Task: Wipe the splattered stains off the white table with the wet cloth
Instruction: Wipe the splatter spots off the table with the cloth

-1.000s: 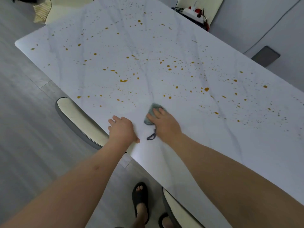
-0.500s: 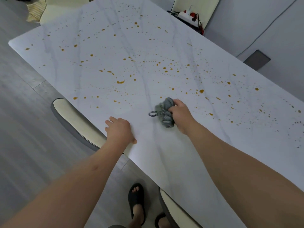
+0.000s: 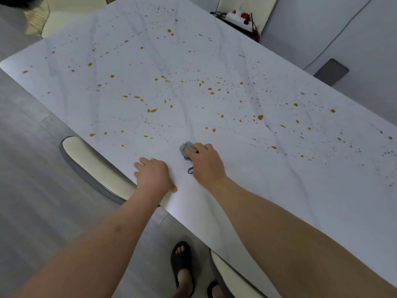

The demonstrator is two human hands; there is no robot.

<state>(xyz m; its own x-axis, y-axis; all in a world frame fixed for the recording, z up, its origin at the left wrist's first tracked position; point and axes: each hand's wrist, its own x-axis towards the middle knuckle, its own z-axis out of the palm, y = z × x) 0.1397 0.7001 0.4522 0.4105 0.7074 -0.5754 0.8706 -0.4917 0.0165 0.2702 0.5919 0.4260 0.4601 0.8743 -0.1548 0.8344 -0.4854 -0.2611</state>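
The white marble-look table (image 3: 268,190) is speckled with orange-brown stains (image 3: 152,110) across its middle and far half. A small grey-green wet cloth (image 3: 185,147) lies bunched on the table near the front edge, mostly under my right hand (image 3: 205,163), which presses down on it with fingers curled over it. A dark loop of the cloth (image 3: 190,170) sticks out by the palm. My left hand (image 3: 153,175) rests on the table's front edge with fingers loosely bent, holding nothing.
A cream chair with a grey rim (image 3: 90,166) is tucked under the front edge at left, and another chair (image 3: 232,278) stands by my sandalled feet (image 3: 182,267). A power strip with cables (image 3: 238,18) sits on a chair beyond the far edge.
My right hand has brought the cloth back toward the front edge and to the left, ending close to my left hand. The left hand has stayed on the edge.
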